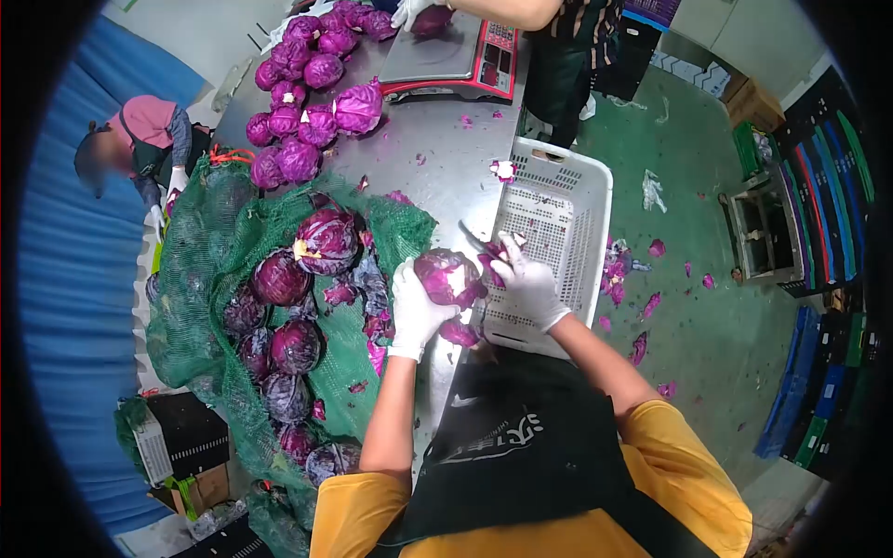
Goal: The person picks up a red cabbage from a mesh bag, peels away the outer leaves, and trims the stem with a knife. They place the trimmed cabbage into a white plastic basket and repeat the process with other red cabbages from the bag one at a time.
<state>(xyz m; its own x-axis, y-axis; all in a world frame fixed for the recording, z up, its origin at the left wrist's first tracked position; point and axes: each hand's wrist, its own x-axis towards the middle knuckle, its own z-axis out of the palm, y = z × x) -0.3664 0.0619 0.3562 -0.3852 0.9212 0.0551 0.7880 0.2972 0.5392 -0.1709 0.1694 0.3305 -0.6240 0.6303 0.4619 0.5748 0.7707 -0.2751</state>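
A red cabbage (445, 272) with a pale cut patch rests in my gloved left hand (418, 312), its fingers wrapped round the near side. My gloved right hand (530, 284) is closed on a knife (473, 236), whose dark blade points up and left beside the cabbage. Purple leaf pieces (495, 270) lie against the right fingers, above the edge of a white crate (595, 237). To the left, several untrimmed red cabbages (282, 277) lie in an opened green mesh bag (339, 367). A loose leaf (458, 332) shows just below the held cabbage.
Trimmed cabbages (323, 71) are heaped at the far end of the metal table (437, 139), near a red scale (488, 84) where another person's gloved hand (407, 13) holds a cabbage. Another person (149, 139) bends at the left. Leaf scraps (640, 349) litter the green floor.
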